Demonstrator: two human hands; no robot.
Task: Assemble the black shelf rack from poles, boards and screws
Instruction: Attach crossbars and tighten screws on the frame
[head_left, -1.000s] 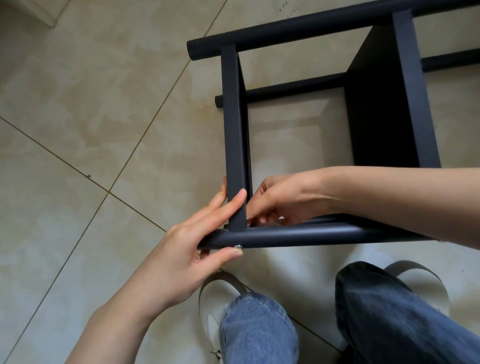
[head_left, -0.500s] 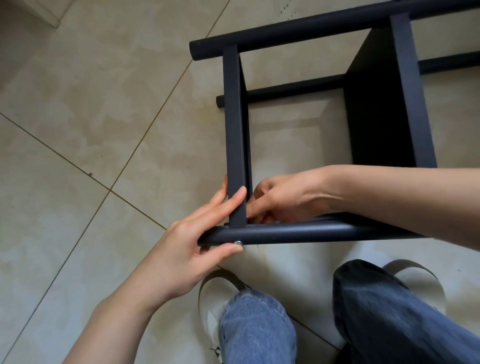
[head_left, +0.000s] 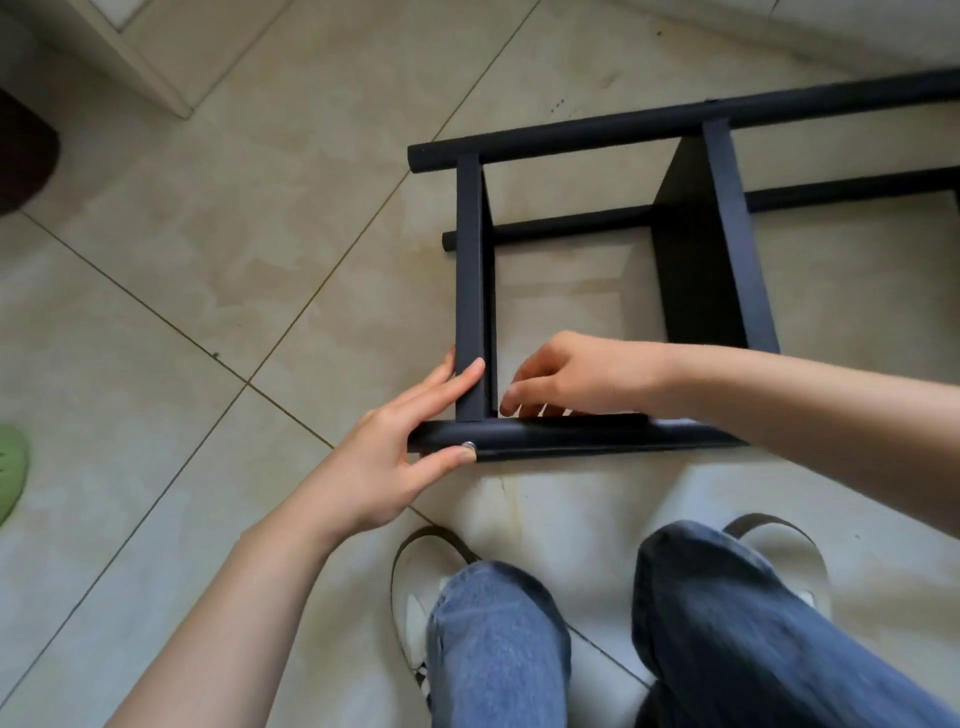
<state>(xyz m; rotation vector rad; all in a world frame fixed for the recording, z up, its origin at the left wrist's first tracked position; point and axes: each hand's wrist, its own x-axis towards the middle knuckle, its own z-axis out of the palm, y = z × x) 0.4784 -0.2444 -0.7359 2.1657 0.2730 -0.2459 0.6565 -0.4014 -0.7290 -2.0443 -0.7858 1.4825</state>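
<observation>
Down on the tiled floor (head_left: 156, 291) lies the black shelf rack (head_left: 691, 270) on its side, right in front of my knees. My left hand (head_left: 384, 457) rests at the corner nearest me: its straight fingers (head_left: 447, 382) lie along the end board (head_left: 470, 291), and my thumb (head_left: 452, 460) presses against the near pole (head_left: 561, 439) just below a silver screw head (head_left: 469, 445) that sits in that pole. My left hand is flat and relaxed, gripping nothing. My right hand (head_left: 576, 376) reaches in from the right, inside the frame, with its fingers curled downward toward the inner side of the near pole just beside the end board; whether they pinch anything I cannot tell. A second board (head_left: 737, 239) stands farther right between the far pole (head_left: 675, 127) and the near one, and a lower pole (head_left: 571, 226) lies on the floor under them. My jeans (head_left: 727, 634) and white shoes (head_left: 415, 618) show at the bottom. At the left edge sits a green slipper (head_left: 10, 467).
</observation>
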